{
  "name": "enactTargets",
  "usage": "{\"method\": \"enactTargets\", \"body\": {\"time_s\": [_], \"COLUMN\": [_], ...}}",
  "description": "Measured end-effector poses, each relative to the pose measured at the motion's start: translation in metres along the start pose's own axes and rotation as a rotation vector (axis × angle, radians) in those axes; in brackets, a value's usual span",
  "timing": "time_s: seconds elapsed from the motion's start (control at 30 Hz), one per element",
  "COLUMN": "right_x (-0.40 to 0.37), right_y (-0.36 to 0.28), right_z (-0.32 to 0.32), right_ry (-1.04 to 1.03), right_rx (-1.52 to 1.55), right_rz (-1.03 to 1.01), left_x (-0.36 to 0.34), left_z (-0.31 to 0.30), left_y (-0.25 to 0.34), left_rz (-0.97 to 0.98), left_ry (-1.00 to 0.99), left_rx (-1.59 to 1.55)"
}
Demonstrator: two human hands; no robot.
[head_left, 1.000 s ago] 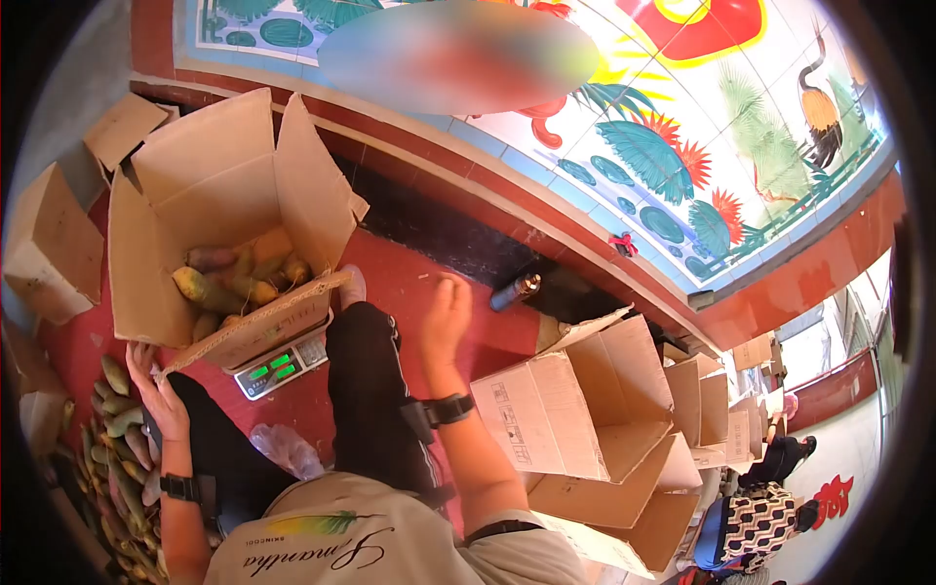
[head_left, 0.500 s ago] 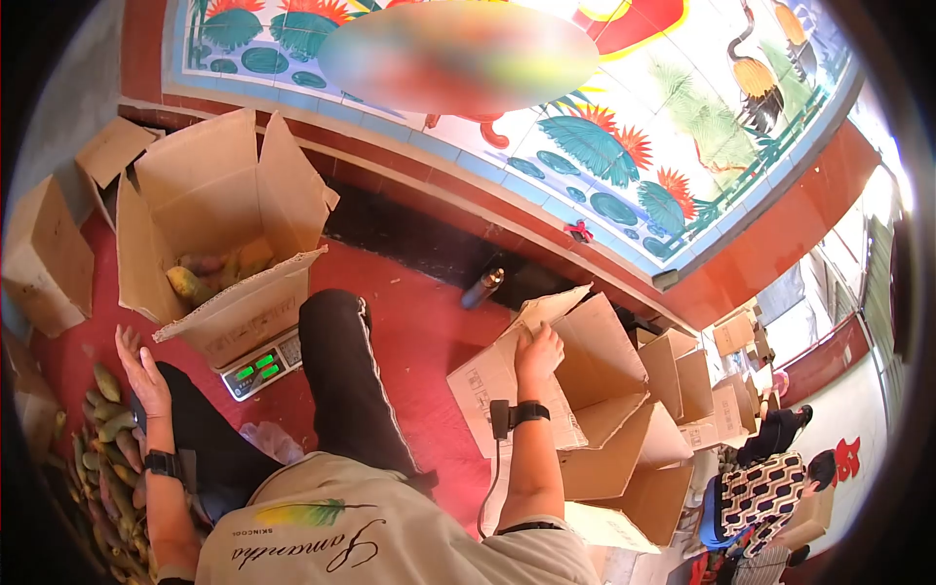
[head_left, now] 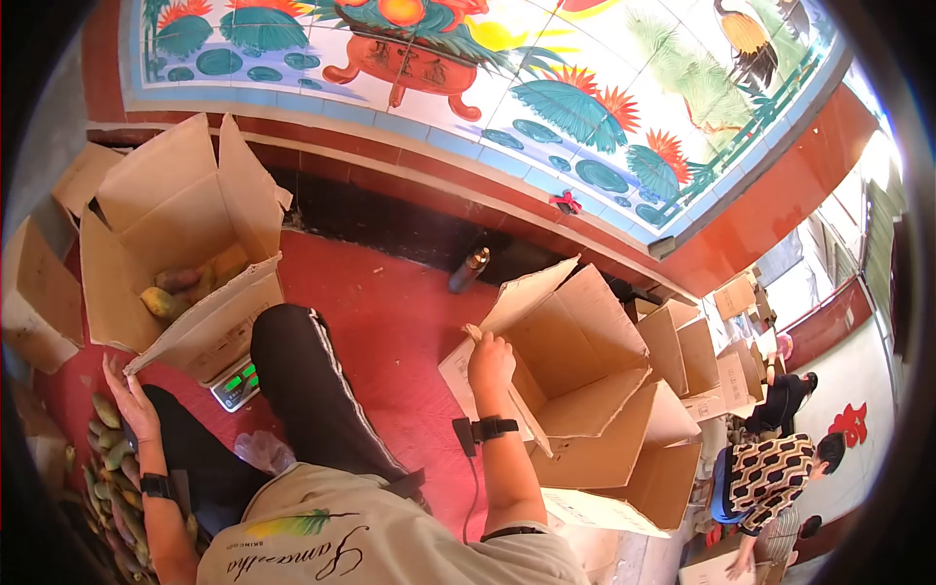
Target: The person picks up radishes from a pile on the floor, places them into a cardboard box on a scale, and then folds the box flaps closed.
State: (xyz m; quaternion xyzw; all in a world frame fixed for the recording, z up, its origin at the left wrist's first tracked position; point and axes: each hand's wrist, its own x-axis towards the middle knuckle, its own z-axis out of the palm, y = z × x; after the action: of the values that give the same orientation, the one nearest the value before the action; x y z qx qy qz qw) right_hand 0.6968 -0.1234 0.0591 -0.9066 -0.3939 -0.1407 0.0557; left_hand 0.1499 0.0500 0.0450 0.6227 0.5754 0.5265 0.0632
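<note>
On red floor, right hand grips box.

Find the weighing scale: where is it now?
Head view, left side: the weighing scale sits on the red floor under the open cardboard box of mangoes, beside the person's dark trouser leg.

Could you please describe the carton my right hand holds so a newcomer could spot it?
Below the painted wall, right of the red floor, lies a pile of cartons. Its leftmost, the empty carton with open flaps, has its edge gripped by the right hand; no other is held.
</note>
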Motion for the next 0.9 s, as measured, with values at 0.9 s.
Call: {"method": "enactTargets", "body": {"time_s": [0.9], "right_x": [-0.039], "right_y": [0.006], "right_z": [-0.066], "right_ry": [-0.243], "right_rx": [0.149], "right_rz": [-0.314], "left_x": [-0.002], "left_z": [0.009], "left_y": [0.036], "left_rz": [-0.069], "left_ry": [-0.032], "left_rx": [0.000]}}
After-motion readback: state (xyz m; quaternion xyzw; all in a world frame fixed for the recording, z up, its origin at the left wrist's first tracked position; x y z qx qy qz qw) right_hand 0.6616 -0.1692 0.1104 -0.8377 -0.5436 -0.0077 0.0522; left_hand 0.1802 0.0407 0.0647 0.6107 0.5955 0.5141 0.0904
